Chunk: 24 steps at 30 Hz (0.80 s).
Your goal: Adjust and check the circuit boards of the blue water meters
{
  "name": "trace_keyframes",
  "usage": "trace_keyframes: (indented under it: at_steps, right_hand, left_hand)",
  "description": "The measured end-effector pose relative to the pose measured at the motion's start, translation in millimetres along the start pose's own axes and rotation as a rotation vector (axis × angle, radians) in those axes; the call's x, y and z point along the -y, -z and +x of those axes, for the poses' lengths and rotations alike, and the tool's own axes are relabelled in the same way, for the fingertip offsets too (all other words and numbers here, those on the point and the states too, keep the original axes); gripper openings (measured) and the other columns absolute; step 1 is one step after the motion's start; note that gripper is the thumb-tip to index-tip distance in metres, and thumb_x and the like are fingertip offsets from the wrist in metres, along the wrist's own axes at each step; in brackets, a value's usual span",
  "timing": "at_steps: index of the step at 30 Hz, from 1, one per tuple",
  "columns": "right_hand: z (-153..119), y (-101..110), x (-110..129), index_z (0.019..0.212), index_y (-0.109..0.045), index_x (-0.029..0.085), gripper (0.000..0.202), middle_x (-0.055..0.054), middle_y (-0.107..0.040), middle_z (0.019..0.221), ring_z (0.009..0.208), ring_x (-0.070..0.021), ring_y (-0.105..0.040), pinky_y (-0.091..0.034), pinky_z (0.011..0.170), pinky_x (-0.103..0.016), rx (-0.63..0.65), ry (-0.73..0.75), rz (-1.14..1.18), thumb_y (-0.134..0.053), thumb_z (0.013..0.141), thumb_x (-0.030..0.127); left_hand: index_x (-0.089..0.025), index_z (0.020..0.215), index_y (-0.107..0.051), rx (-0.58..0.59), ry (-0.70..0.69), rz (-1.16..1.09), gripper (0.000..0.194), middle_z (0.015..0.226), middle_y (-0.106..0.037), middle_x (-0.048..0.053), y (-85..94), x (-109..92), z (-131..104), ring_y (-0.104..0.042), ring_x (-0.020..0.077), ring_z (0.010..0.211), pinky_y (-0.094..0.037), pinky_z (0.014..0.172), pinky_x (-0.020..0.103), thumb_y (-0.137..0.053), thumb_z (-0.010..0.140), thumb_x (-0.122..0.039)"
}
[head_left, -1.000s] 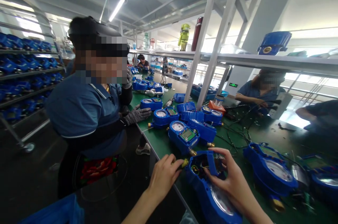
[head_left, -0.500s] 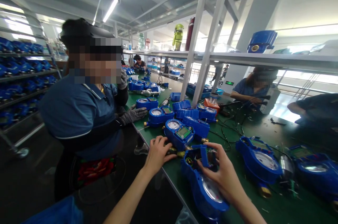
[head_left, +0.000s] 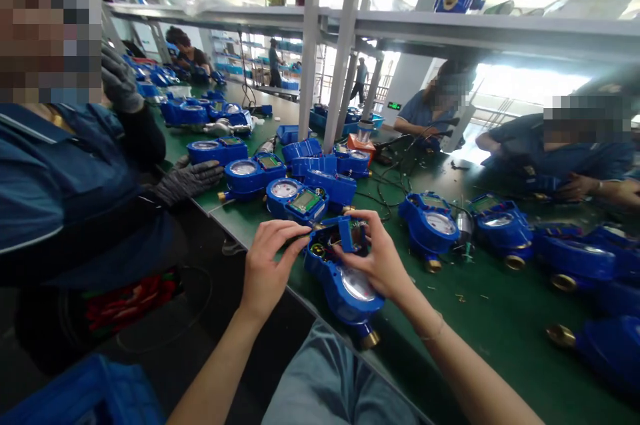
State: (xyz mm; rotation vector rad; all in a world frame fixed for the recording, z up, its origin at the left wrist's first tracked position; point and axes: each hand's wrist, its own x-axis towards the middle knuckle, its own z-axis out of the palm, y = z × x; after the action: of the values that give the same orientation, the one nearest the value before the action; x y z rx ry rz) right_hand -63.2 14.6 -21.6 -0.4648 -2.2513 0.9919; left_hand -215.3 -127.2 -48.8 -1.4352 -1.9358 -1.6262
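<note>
A blue water meter (head_left: 333,291) lies at the bench's near edge, its electronics compartment uncovered and its brass pipe end toward me. My right hand (head_left: 375,255) grips a blue-framed circuit module (head_left: 346,234), held tilted up over that compartment, wires showing beneath. My left hand (head_left: 270,261) is closed, thumb and fingertips pressed together at the compartment's left rim; whatever lies between them is too small to make out. Just beyond sits another water meter (head_left: 297,199) with a round dial and a green-edged display.
More blue meters (head_left: 429,228) line the green bench (head_left: 450,305) on the right. A co-worker's gloved hand (head_left: 193,178) rests at the left edge. Black cables (head_left: 385,201) lie mid-bench behind shelf posts (head_left: 337,65). A blue crate (head_left: 85,391) stands low at left.
My view has swung right and down. My left hand has moved from beside the farther meter's pipe end to the open compartment's rim. My right hand still holds the module.
</note>
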Motion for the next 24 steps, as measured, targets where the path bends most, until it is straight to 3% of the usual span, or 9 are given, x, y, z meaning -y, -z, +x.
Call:
trace_keyframes:
  at_steps: [4, 12, 15, 19, 24]
  right_hand:
    - [0, 0, -2, 0.126, -0.047, 0.024, 0.053, -0.009, -0.056, 0.130, 0.108, -0.0248, -0.061, -0.050, 0.094, -0.040, 0.005, -0.010, -0.002, -0.074, 0.081, 0.033]
    - [1, -1, -3, 0.128, -0.045, 0.024, 0.055, -0.011, -0.055, 0.134, 0.110, -0.0256, -0.062, -0.051, 0.094, -0.041, 0.024, -0.036, 0.048, -0.074, 0.081, 0.033]
    - [1, -1, -4, 0.128, -0.044, 0.025, 0.056, -0.011, -0.053, 0.138, 0.113, -0.0261, -0.061, -0.051, 0.096, -0.041, 0.026, -0.036, 0.061, -0.074, 0.081, 0.034]
    - [2, -2, -2, 0.128, -0.045, 0.024, 0.057, -0.012, -0.054, 0.136, 0.113, -0.0267, -0.061, -0.051, 0.097, -0.043, 0.021, -0.044, 0.049, -0.075, 0.081, 0.038]
    - [2, -4, 2, 0.127, -0.046, 0.025, 0.056, -0.010, -0.056, 0.133, 0.110, -0.0266, -0.061, -0.049, 0.097, -0.043, 0.000, -0.025, -0.022, -0.075, 0.081, 0.038]
  left_hand:
    - [-0.027, 0.097, -0.072, 0.065, -0.004, -0.062, 0.010, 0.100, -0.069, 0.001, -11.2, 1, 2, -0.058, 0.0194, 0.103, -0.045, 0.096, 0.035, -0.066, 0.089, -0.025]
    - [-0.027, 0.084, -0.075, 0.168, 0.086, -0.126, 0.008, 0.095, -0.069, 0.000, -8.9, 1, 17, -0.055, 0.0205, 0.100, -0.042, 0.094, 0.036, -0.069, 0.086, -0.024]
    - [-0.024, 0.078, -0.073, 0.203, 0.167, -0.195, 0.011, 0.094, -0.066, 0.003, -11.9, 4, 20, -0.055, 0.0212, 0.099, -0.041, 0.094, 0.036, -0.066, 0.086, -0.026]
    - [-0.019, 0.081, -0.070, 0.252, 0.335, -0.320, 0.016, 0.094, -0.061, 0.004, -15.7, 7, 16, -0.058, 0.0195, 0.093, -0.047, 0.080, 0.031, -0.062, 0.086, -0.032]
    - [-0.016, 0.084, -0.070, 0.255, 0.510, -0.418, 0.022, 0.088, -0.063, 0.005, -16.6, 1, 7, -0.059, 0.0181, 0.085, -0.047, 0.077, 0.030, -0.061, 0.085, -0.036]
